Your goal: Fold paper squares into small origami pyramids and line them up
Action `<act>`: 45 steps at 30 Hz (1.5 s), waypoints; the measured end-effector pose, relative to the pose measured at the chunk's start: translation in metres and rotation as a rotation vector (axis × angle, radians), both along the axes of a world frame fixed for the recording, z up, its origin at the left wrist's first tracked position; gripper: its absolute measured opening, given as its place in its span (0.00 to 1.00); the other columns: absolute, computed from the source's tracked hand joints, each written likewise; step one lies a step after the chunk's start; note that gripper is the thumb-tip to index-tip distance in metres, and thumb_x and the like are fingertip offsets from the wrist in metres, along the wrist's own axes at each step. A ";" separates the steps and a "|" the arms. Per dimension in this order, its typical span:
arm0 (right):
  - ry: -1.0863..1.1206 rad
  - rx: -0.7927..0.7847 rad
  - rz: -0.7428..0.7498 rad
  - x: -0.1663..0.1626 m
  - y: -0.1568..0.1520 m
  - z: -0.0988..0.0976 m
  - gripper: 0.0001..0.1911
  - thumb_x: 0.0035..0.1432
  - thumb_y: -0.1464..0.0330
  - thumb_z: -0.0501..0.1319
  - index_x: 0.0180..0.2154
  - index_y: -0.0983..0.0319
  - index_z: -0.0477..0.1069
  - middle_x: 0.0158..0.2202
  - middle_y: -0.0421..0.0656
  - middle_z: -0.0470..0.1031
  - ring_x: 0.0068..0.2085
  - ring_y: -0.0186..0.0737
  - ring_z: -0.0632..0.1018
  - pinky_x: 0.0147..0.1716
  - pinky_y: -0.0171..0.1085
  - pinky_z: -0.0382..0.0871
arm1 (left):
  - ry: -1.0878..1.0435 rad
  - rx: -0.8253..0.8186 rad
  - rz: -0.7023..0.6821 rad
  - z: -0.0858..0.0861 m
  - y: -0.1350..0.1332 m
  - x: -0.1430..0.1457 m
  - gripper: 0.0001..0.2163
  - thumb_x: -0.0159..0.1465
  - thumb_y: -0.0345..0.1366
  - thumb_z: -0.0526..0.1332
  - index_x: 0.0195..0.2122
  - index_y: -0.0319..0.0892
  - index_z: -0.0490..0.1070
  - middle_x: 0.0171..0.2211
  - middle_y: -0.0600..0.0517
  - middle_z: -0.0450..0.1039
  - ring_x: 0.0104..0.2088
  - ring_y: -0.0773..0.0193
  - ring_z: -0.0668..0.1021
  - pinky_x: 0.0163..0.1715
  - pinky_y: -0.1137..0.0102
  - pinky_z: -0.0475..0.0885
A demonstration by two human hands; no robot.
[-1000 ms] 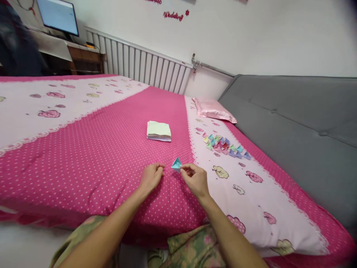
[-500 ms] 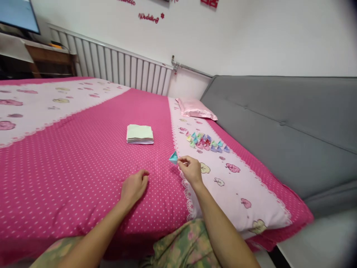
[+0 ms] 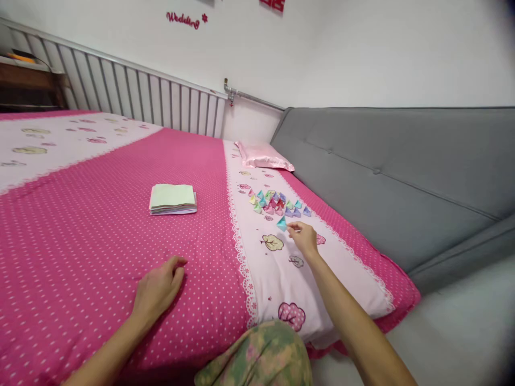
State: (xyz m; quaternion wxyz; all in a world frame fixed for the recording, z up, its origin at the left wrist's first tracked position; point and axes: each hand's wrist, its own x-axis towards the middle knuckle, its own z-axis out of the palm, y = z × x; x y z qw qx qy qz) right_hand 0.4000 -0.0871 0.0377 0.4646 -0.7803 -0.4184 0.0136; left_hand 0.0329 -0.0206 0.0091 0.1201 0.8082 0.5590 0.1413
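A light-blue folded paper boat (image 3: pixel 282 223) is pinched between the thumb and fingers of my right hand (image 3: pixel 302 236), over the white strip of the bedspread. Just beyond it sits a cluster of small paper boats (image 3: pixel 277 205) in pink, yellow, green, blue, purple and red. My left hand (image 3: pixel 159 287) rests on the pink dotted cloth with nothing in it, thumb apart from the loosely bent fingers. Farther up the bed, beyond that hand, lies a stack of coloured paper (image 3: pixel 173 198) with a pale green sheet on top.
The bedspread (image 3: pixel 209 257) has pink dotted and white printed bands. A pink pillow (image 3: pixel 265 155) lies at the far end beside a grey padded headboard (image 3: pixel 394 161). A white radiator (image 3: pixel 140 96) and a pipe run along the wall. My knee (image 3: pixel 261 354) is at the near edge.
My right hand has carried the blue paper boat rightward, from the pink cloth to the white strip near the cluster. The view has turned right; my left hand still rests on the bed.
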 end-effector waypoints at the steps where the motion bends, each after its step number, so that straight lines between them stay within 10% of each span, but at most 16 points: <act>1: -0.007 -0.008 -0.030 0.010 -0.002 -0.001 0.10 0.43 0.65 0.58 0.28 0.60 0.74 0.26 0.41 0.77 0.27 0.39 0.77 0.31 0.36 0.67 | 0.006 0.001 0.002 0.000 0.000 0.000 0.18 0.61 0.39 0.42 0.45 0.44 0.66 0.40 0.48 0.75 0.39 0.55 0.76 0.37 0.65 0.66; 10: -0.027 -0.053 -0.097 0.056 0.005 -0.011 0.09 0.43 0.65 0.59 0.27 0.59 0.75 0.22 0.39 0.76 0.28 0.40 0.77 0.31 0.36 0.67 | 0.056 0.000 0.015 0.001 -0.004 0.005 0.18 0.61 0.40 0.41 0.46 0.44 0.65 0.39 0.48 0.75 0.38 0.55 0.77 0.37 0.64 0.66; 45: -0.020 -0.041 -0.013 -0.031 0.193 -0.026 0.09 0.47 0.69 0.57 0.31 0.58 0.75 0.30 0.41 0.78 0.32 0.40 0.77 0.32 0.35 0.68 | -0.058 -0.089 0.028 -0.008 -0.009 0.007 0.13 0.62 0.38 0.44 0.42 0.44 0.64 0.40 0.50 0.75 0.34 0.61 0.76 0.33 0.68 0.65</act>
